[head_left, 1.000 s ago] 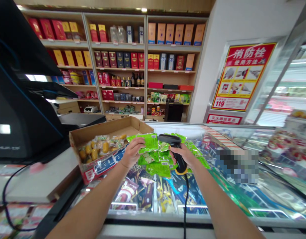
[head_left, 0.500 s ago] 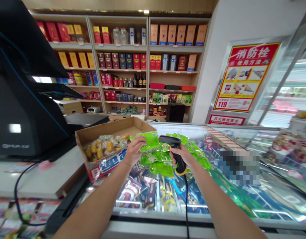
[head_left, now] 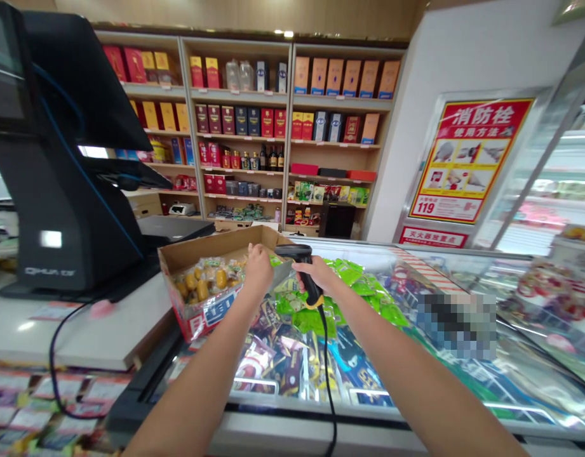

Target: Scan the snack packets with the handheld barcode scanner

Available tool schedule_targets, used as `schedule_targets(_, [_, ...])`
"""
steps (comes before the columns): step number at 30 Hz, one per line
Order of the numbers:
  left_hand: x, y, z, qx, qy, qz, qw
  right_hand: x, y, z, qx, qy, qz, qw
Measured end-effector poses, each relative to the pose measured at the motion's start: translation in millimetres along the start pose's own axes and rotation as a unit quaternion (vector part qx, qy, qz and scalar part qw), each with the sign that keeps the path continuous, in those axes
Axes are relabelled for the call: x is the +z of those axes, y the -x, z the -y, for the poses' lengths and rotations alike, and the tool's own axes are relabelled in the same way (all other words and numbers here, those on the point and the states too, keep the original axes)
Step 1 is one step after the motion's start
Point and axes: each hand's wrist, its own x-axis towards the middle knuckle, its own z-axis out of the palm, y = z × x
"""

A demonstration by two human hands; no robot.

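My left hand [head_left: 258, 261] is closed on a snack packet [head_left: 282, 273], which is turned at an angle; a green edge shows, and the rest looks greyish. Just right of it, my right hand [head_left: 316, 274] grips a black barcode scanner [head_left: 296, 252] with yellow trim, its head pointing left over the packet. A black cable [head_left: 327, 374] hangs from the handle. Beneath and beyond the scanner, several bright green packets [head_left: 316, 322] lie on the glass-topped freezer [head_left: 254, 406]. Left of my left hand stands an open cardboard box [head_left: 178, 254] with yellow wrapped items [head_left: 202, 291] inside.
A black checkout terminal [head_left: 77, 209] stands on the white counter [head_left: 44, 339] at the left. Behind the freezer, shelves [head_left: 242, 95] hold boxes and bottles. A red and yellow sign [head_left: 470, 158] hangs on the right wall. Packaged goods show through the freezer's glass.
My left hand has turned, swinging the packet from flat and green-faced to a steep angle. The scanner has moved left, closer to the packet. The view has shifted slightly.
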Motion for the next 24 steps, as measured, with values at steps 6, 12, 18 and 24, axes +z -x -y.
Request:
schedule_targets(6, [-2.8,16,-13,0.148,-0.001,0.075,0.986,-11,17,-9,0.005,-0.019,-0.027,0.999])
schedule_targets(12, [21.1,40,-12,0.175,0.014,0.320,0.931,-38,41,-30,0.016,-0.050,-0.077,0.996])
schedule_targets(18, [26.0,48,-12,0.182,-0.032,0.377,0.908,-59,47,-55,0.003,-0.110,-0.131,0.985])
schedule_targets(24, [23.4,46,-21,0.175,-0.134,0.324,0.920,-63,51,-68,0.014,-0.065,-0.120,0.991])
